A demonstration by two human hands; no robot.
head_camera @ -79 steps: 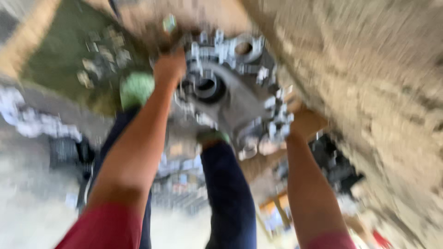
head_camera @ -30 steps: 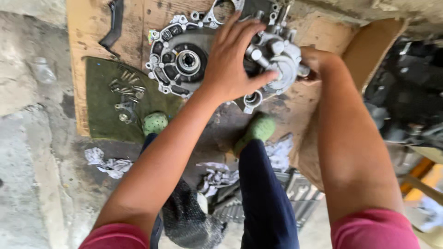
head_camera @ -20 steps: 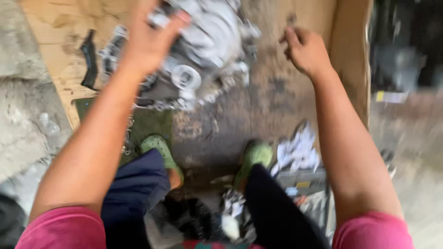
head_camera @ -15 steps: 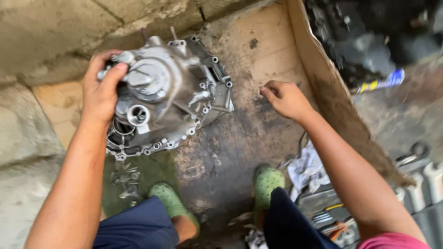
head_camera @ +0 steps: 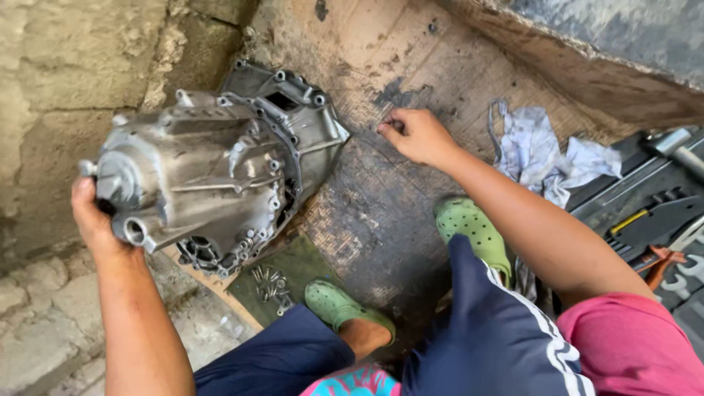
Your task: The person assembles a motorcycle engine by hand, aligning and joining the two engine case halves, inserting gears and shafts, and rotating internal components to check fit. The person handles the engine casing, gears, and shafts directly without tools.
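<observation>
Two bare hands are at work over a stained wooden board (head_camera: 411, 220) laid on the floor. One cast-metal gearbox housing (head_camera: 220, 169) stands tilted on its wide bolted flange at the board's left edge, close against a rough stone wall (head_camera: 66, 88). It looks heavy, rigid and probably oily, so a grip on the ribs, bosses or flange rim should hold better than one on its smooth curved faces. The left hand (head_camera: 92, 216) cups the narrow end of the housing from below and behind, fingers wrapped around the far side and mostly hidden, thumb pressed to the casting. The right hand (head_camera: 418, 136) is well apart from the housing, lowered to the board with its fingers pinched together at the tips; whether something small sits between them I cannot tell. A cluster of loose bolts (head_camera: 270, 282) lies on a green mat (head_camera: 293, 268) just under the housing. Green clogs (head_camera: 345, 308), a crumpled rag (head_camera: 543, 150) and spanners (head_camera: 660, 220) lie to the right.
</observation>
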